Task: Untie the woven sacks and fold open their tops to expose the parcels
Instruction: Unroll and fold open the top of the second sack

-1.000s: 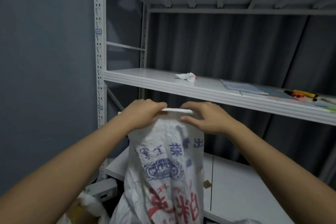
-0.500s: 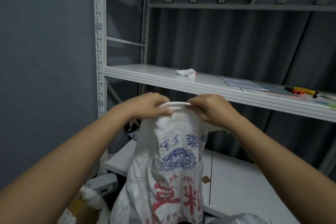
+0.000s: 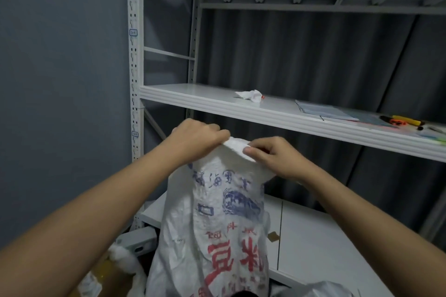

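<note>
A white woven sack [image 3: 217,229] with blue and red print stands upright in front of me, its top edge raised to just below the middle shelf. My left hand [image 3: 195,141] grips the left part of the sack's top rim with curled fingers. My right hand [image 3: 270,157] pinches the rolled rim on the right, thumb on the near side. Between the hands the rim [image 3: 237,147] is bunched and folded over. What the sack contains is hidden. Another white sack [image 3: 323,290] shows at the bottom right edge.
A grey metal rack stands ahead, with a middle shelf [image 3: 277,116] carrying crumpled paper [image 3: 251,96], flat sheets [image 3: 323,109] and orange and yellow tools [image 3: 400,120]. A lower shelf [image 3: 313,243] lies behind the sack. White sacking [image 3: 120,258] lies at the lower left.
Both hands have kept hold of the sack's top and drawn closer together. The straight stretched rim is now bunched and rolled over between them. The sack has turned a little.
</note>
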{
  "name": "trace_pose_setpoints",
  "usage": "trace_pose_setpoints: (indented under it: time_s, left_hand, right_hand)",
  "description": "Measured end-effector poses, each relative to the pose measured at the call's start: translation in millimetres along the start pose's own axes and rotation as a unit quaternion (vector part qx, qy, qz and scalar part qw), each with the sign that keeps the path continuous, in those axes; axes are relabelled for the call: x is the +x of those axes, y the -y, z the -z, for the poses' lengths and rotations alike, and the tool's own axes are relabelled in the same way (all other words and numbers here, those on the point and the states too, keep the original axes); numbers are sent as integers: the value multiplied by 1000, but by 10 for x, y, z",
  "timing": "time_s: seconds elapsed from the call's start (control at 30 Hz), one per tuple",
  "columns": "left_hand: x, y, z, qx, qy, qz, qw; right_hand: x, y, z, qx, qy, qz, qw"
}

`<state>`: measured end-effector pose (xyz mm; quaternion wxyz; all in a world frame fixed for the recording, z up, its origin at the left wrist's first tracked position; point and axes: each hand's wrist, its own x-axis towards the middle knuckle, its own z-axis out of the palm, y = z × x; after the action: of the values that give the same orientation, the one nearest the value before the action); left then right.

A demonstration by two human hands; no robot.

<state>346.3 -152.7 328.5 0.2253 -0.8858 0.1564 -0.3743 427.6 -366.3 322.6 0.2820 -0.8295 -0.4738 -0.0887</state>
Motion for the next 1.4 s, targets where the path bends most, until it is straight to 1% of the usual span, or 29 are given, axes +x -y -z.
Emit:
trace_pose_setpoints:
  time_s: [0.03,0.07,0.13,0.17,0.2,0.23,0.27,0.3,0.37,0.43,0.47,0.5,0.57,0.63,0.67,0.7,0.73,0.8,0.83,0.87,0.93,1.0,1.03,1.1,1.13,1.17,1.2,1.3,1.4]
  left_hand:
    - [3,18,10,-53,24,3,998]
    - [5,59,39,-116,79,48,989]
    - [-69,102,38,-257,212,124,935]
    - [-135,84,0,-274,199,139,931]
    - [-212,39,-43,-257,152,166,940]
    - [-306,-40,-132,-239,82,218,943]
    - [-396,-172,-167,-250,22,290,923]
    - [-472,-322,-231,-297,-20,368,881]
    - [-566,-630,-302,-448,-23,479,755]
    - [-554,-865,-342,-611,26,509,606]
    - [-531,-948,-347,-664,42,511,544]
    - [-504,-1012,-343,-683,54,513,517]
    - [-464,-1102,-391,-652,62,522,547]
    - [-490,-1135,-472,-592,52,536,600]
    - [-522,-1138,-494,-571,54,533,622]
    - [-576,-1134,-517,-556,64,522,644]
    - [-630,-1140,-526,-552,73,503,661]
    - [-717,-1166,-475,-563,100,461,678]
    - [-753,-1186,-439,-566,123,444,683]
    - [-786,-1196,-411,-569,148,430,685]
    - [-866,-1210,-388,-584,184,419,671]
    - [-940,-1195,-319,-597,193,414,660]
    - [-990,-1163,-293,-567,205,394,694]
    - [-1089,-1078,-249,-390,234,334,826]
    - [-1117,-1045,-216,-300,225,297,878]
    - [-1131,-1023,-187,-256,209,269,905]
    - [-1133,-1017,-157,-256,189,253,914]
    - [-1107,-981,-73,-298,167,261,903]
    - [-1171,-824,-24,-173,196,247,933]
  right_hand:
    - [-10,-2,-21,-44,-23,28,998]
    - [-39,-40,-59,-118,-53,68,989]
    - [-124,-135,-152,-200,-135,130,962]
    - [-193,-178,-222,-197,-173,135,956]
    - [-268,-212,-323,-180,-206,124,954]
    - [-351,-244,-450,-159,-232,106,954]
    - [-436,-242,-593,-137,-253,85,954]
    - [-524,-236,-751,-110,-265,62,956]
    - [-695,-193,-1076,-55,-273,8,960]
    - [-836,-110,-1384,-14,-275,-41,961]
    - [-895,-72,-1541,8,-276,-62,959]
    - [-947,-38,-1680,29,-272,-81,958]
    - [-1021,41,-1829,79,-205,-102,970]
    - [-1098,93,-1816,140,-47,-118,982]
    - [-1139,109,-1752,157,5,-122,980]
    - [-1164,113,-1657,151,3,-119,981]
    - [-1165,100,-1539,114,-57,-106,986]
    - [-1103,44,-1284,-26,-185,-44,981]
    - [-1031,5,-1176,-100,-194,-13,976]
    - [-941,-30,-1090,-169,-159,7,973]
    - [-739,-79,-1006,-289,-35,7,957]
    - [-600,-41,-981,-343,50,10,938]
    - [-569,28,-959,-339,68,13,938]
    - [-547,142,-961,-308,78,10,948]
    - [-540,195,-993,-296,75,16,952]
    - [-530,247,-1038,-274,71,29,959]
    - [-526,293,-1084,-235,73,37,968]
    - [-557,416,-1084,-98,96,16,990]
    - [-611,396,-1005,-188,96,-13,977]
